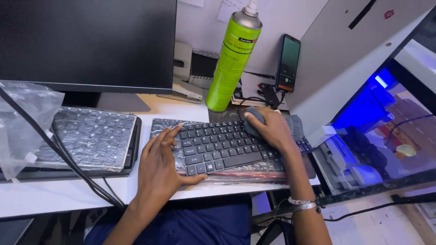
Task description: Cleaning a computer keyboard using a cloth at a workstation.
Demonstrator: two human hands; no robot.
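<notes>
A black keyboard (pixel 218 145) lies on the white desk (pixel 54 199) in front of me, on clear plastic wrap. My left hand (pixel 160 165) rests flat on the keyboard's left end, fingers spread over the keys and thumb along the front edge. My right hand (pixel 271 129) presses a grey-blue cloth (pixel 295 124) onto the keys at the keyboard's right end, fingers curled over the cloth. A tall green spray can (pixel 234 59) with a white nozzle stands upright just behind the keyboard.
A second keyboard (pixel 91 138) wrapped in plastic lies at the left under a dark monitor (pixel 91 43), with black cables (pixel 68 159) across it. A phone (pixel 288 63) leans upright behind. A grey panel (pixel 345 63) and a lit computer case (pixel 381 136) stand at the right.
</notes>
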